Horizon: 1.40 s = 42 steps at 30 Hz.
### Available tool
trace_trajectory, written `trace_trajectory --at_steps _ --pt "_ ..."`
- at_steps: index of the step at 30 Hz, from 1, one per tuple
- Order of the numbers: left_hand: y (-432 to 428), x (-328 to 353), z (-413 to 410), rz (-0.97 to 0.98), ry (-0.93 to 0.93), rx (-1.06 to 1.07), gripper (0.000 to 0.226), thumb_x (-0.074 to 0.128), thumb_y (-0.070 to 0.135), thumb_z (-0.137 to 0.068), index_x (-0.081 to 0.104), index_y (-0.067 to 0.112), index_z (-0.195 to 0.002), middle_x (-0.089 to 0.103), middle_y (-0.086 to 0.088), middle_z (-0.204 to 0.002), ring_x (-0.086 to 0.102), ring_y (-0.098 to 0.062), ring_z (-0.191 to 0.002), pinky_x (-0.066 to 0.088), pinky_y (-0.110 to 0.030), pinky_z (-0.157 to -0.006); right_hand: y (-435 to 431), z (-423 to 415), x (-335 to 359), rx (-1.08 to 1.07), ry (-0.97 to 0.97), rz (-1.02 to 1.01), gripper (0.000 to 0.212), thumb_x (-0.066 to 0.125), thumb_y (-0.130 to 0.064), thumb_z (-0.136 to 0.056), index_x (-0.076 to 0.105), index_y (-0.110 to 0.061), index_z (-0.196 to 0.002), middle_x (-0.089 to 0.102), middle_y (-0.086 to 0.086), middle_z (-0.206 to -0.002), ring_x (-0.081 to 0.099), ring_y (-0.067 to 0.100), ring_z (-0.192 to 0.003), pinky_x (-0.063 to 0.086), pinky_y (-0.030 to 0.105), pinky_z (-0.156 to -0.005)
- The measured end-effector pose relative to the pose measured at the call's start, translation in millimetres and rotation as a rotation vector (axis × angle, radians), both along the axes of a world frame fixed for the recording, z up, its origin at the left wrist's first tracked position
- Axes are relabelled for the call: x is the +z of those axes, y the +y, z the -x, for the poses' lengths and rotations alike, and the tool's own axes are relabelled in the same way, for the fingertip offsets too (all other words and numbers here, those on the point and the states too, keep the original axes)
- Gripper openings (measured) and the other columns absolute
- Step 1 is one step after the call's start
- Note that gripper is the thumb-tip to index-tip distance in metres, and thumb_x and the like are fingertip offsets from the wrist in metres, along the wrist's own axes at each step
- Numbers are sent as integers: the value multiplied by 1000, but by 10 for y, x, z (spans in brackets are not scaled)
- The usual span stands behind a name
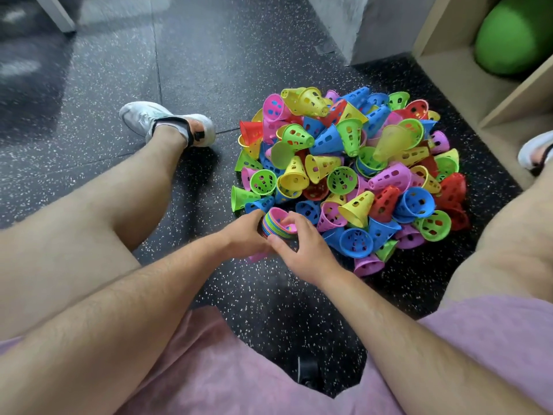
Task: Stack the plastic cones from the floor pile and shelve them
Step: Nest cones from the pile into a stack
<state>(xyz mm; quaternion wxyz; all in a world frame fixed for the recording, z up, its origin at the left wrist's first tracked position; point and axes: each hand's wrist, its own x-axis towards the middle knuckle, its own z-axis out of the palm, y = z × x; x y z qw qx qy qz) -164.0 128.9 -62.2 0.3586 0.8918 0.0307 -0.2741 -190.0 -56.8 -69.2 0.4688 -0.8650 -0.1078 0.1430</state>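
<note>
While left hand (246,235) and right hand (303,248) grip one cone stack (276,224), one pile (344,163) beyond

Gym or sports store-room. Speckled black rubber floor (89,115) tiles lie under the pile of perforated training cones (350,163); right of the pile, a wooden shelf (449,79) holds a green ball (514,37).

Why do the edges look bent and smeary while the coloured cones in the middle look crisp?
Head view: the wide-angle lens bows the shelf; the top-left floor and green ball are blurred; the cone pile and the stack in the left hand and right hand are sharper.
</note>
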Motion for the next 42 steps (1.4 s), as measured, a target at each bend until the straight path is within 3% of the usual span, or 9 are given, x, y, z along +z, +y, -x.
trace_trajectory --at_steps 3,8,13,17,21,23,28,34,42 --pt "5 7 25 68 -2 23 52 78 38 -61 56 18 -104 68 6 -70 60 -12 -61 50 -31 -59 -10 -2 59 -8 40 -62 35 66 -41 -92 51 -26 -119 56 -13 -121 52 5 -111 38 22 -92" --pt "-1 -2 54 348 -19 16 22 78 5 -73 63 9 -89 61 3 -59 53 -16 -48 46 -29 -48 49 -54 76 -72 67 -228 29 68 -36 -90 55 -30 -115 61 -21 -116 60 2 -107 50 28 -94" --pt "198 -89 20 265 62 109 54 84 19 -60 62 9 -108 69 -4 -73 59 -16 -52 52 -34 -50 164 -126 -33 -39 111 -211 28 58 -47 -94 55 -34 -119 63 -16 -115 60 3 -109 50 33 -96" --pt "411 -283 -1 231 59 253 58 83 23 -52 59 12 -104 65 -6 -71 56 -16 -49 50 -35 -47 296 -274 -204 -63 54 17 30 44 -32 -103 55 -25 -130 54 -10 -128 53 6 -115 44 32 -100" --pt "602 -396 -30 158 97 322 49 86 20 -58 58 3 -93 61 -7 -63 52 -20 -44 46 -31 -43 415 -488 -429 123 25 308 40 40 -12 -100 57 -25 -134 36 -3 -152 37 20 -137 36 41 -112" --pt "686 -415 -80 133 111 321 41 87 18 -60 61 -1 -86 61 -8 -60 51 -21 -42 46 -32 -42 497 -583 -447 217 63 410 47 39 -9 -98 55 -29 -138 24 -3 -160 26 22 -144 34 42 -114" --pt "783 -437 -150 108 89 408 62 83 34 -45 57 -1 -89 59 -11 -55 49 -22 -35 46 -36 -42 773 -696 -436 331 80 625 51 42 -17 -97 43 -29 -146 11 2 -163 24 31 -142 38 46 -108" --pt "745 -383 -155 114 110 393 68 84 34 -45 58 -5 -94 62 -12 -54 50 -25 -36 45 -37 -44 819 -653 -453 216 -3 680 52 51 -30 -98 39 -8 -143 29 6 -154 38 31 -131 42 45 -104" --pt "648 -222 -106 105 92 348 57 85 31 -50 55 -1 -87 54 -6 -47 47 -23 -35 45 -38 -45 398 -478 -322 3 -102 485 67 75 -54 -80 52 -11 -126 50 1 -121 49 23 -117 47 38 -96"
